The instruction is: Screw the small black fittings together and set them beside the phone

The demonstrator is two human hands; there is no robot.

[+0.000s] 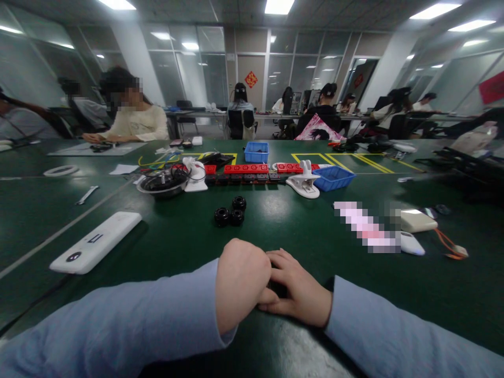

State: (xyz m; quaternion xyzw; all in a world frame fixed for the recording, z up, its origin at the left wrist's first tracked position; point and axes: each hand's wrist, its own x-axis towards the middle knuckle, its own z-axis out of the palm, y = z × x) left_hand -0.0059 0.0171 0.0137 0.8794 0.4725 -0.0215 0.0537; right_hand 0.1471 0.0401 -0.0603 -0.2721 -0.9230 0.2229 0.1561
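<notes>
My left hand (pixel 242 281) is bent down at the wrist near the table's front, closed, its back toward me hiding most of its fingers. Against it rests my right hand (pixel 301 291), its fingers curled in toward the left one. A dark patch shows between the right thumb and fingers; what the hands hold, if anything, I cannot make out. Just beyond them, three small black wheel-like rings (pixel 237 217) stand close together on the green table (pixel 177 236).
A white power bank-like device (pixel 96 242) lies left, with a wrench (pixel 87 195) behind it. Farther back are a metal bowl (pixel 162 184), white clip stands (pixel 304 181), red-and-black blocks (pixel 246 169) and blue baskets (pixel 334 178). A white mouse (pixel 411 244) lies right. Another person (pixel 136 118) sits across.
</notes>
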